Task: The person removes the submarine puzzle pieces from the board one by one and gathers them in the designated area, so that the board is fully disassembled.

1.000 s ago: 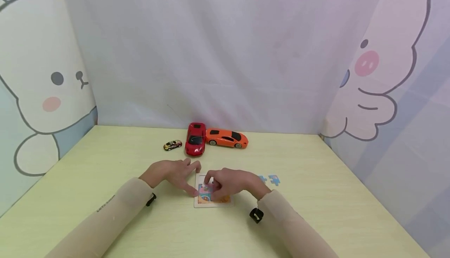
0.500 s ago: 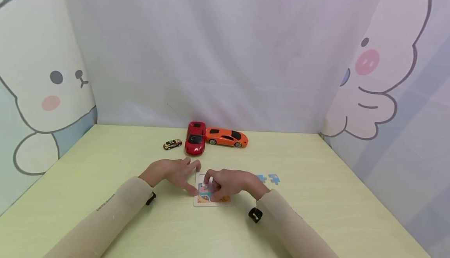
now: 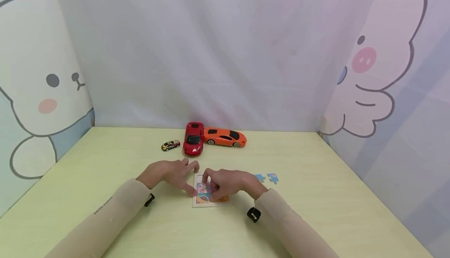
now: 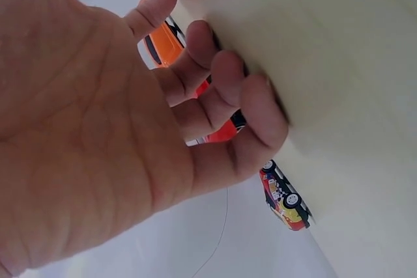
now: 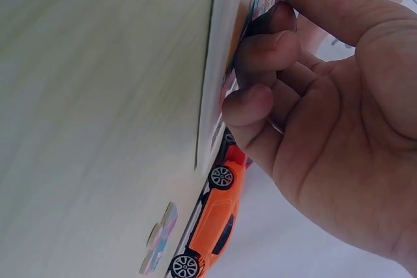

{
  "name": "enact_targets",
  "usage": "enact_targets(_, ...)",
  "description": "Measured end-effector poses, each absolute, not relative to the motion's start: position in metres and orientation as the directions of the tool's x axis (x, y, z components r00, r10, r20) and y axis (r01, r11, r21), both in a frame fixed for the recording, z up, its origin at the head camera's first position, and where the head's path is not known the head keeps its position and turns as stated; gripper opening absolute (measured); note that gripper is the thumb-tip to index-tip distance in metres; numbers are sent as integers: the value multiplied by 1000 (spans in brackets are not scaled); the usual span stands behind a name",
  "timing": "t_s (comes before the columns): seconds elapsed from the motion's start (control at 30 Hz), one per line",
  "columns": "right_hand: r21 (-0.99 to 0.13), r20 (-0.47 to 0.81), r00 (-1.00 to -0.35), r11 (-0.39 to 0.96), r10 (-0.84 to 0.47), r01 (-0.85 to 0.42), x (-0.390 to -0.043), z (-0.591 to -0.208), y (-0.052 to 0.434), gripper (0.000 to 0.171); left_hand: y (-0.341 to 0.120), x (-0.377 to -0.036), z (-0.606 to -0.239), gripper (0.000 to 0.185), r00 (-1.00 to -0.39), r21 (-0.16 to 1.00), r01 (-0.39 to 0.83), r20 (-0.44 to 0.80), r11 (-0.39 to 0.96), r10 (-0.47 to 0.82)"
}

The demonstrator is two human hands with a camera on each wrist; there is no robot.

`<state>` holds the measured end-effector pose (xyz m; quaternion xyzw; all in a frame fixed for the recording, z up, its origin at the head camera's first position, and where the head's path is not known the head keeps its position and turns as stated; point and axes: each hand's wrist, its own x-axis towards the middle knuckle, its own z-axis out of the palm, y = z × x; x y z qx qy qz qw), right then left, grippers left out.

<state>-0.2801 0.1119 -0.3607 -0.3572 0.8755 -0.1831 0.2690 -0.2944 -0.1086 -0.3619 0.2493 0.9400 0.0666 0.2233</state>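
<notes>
A small picture puzzle board point(image 3: 211, 203) lies flat on the pale green table point(image 3: 105, 160) in front of me. My left hand point(image 3: 175, 174) rests beside the board's left edge with relaxed fingers on the table and the thumb tip against the board. In the left wrist view its fingers point(image 4: 225, 96) lie loosely bent on the tabletop. My right hand point(image 3: 225, 183) sits over the board, its curled fingers point(image 5: 260, 50) and thumb closing on a puzzle piece point(image 3: 202, 188) at the board's upper left. Most of the board is hidden under this hand.
Two loose blue puzzle pieces point(image 3: 267, 178) lie just right of my right hand. At the back stand a red toy car point(image 3: 193, 138), an orange toy car point(image 3: 225, 137) and a tiny yellow car point(image 3: 170, 145). Cartoon-printed curtain walls enclose the table.
Both hands stay at the board; my right fingers have shifted slightly toward its upper left. The view has drifted a little.
</notes>
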Motion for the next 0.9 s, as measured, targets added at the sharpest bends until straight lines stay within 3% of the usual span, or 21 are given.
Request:
enact_targets(0.3,-520,-316,-626,682,-713,-514,-281,-361,108,28,-108,-292,-361,62,-783,239,427,-384,872,489)
enact_targets(0.6,-504,-195,-637,633,-746,-587,-284,-362,106,9,-107,-293,-363,63,-787,220,424,-390,878,478)
enact_targets(0.9,-485,-229,-659,671,-716,-560,-282,-362,104,5,-107,-293,-363,63,-787,214,425,-392,879,476)
